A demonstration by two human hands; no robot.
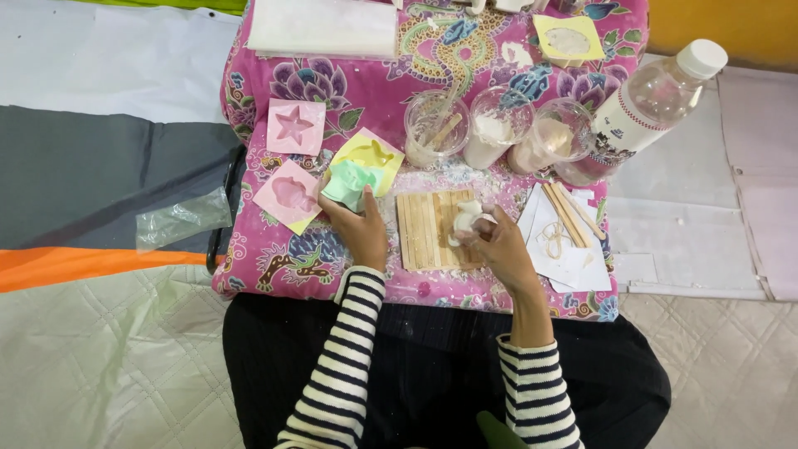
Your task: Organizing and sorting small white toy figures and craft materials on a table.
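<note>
My left hand grips a mint-green silicone mould at the left of a small mat of wooden sticks. My right hand pinches a small white plaster figure just above the mat's right edge. Both hands work over a pink flowered cloth on a low table in front of my lap.
Two pink moulds and a yellow mould lie left of the hands. Three clear plastic cups stand behind the mat, a clear bottle leans at right. Loose wooden sticks and paper lie right of the mat.
</note>
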